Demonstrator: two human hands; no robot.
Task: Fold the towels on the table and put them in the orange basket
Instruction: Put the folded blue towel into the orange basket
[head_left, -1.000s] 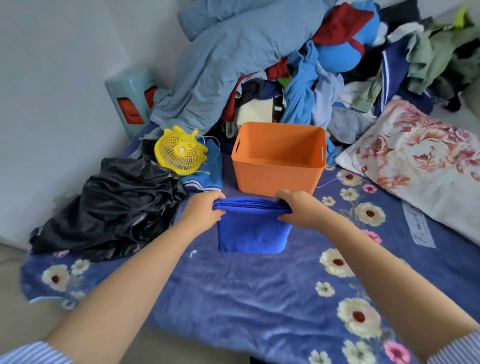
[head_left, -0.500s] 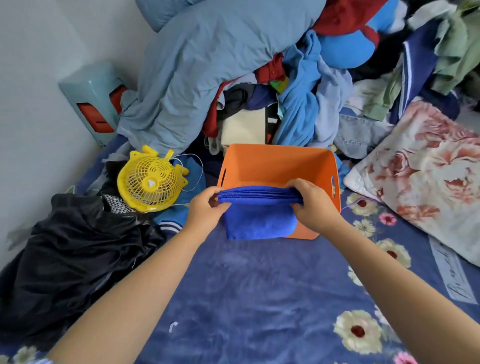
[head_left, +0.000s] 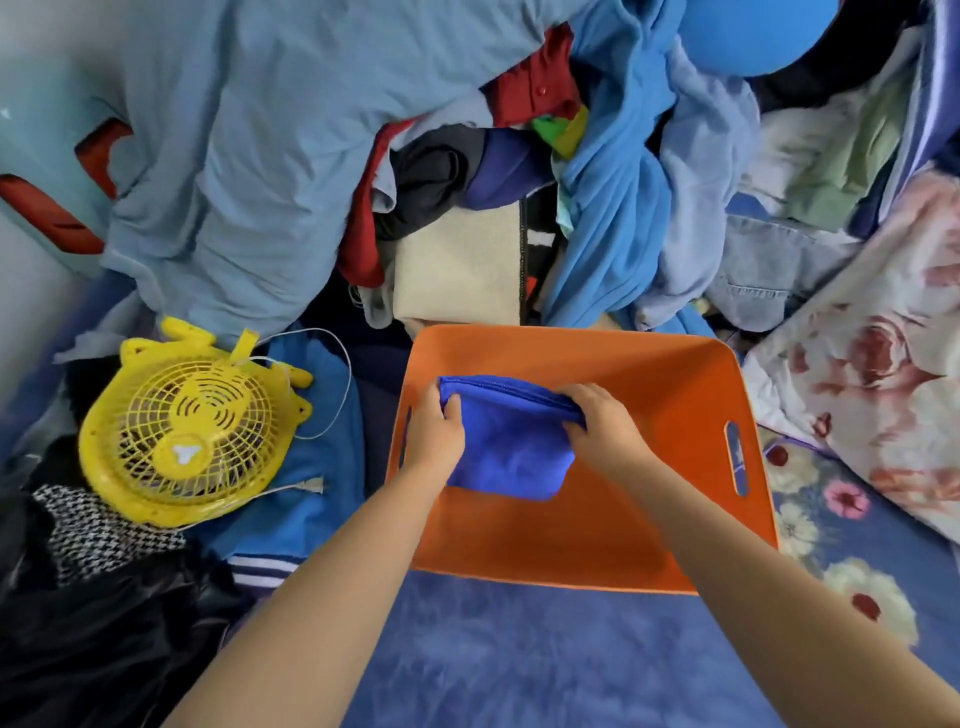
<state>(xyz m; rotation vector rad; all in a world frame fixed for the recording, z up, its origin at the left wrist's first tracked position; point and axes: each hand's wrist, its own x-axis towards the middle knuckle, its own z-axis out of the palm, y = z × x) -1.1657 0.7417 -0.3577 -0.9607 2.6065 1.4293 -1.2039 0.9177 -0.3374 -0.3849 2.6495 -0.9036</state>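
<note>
A folded blue towel hangs inside the orange basket, in its left half. My left hand pinches the towel's upper left corner. My right hand grips its upper right corner. Both forearms reach over the basket's near rim. The towel's lower edge is near the basket floor; I cannot tell whether it touches it.
A yellow fan with a white cord lies left of the basket. A large pile of clothes rises behind it. A floral pillow sits to the right, black fabric at the lower left. A blue floral sheet covers the surface.
Both hands have carried the folded blue towel forward from in front of the basket, over its near rim and down into it. The view has moved closer to the basket.
</note>
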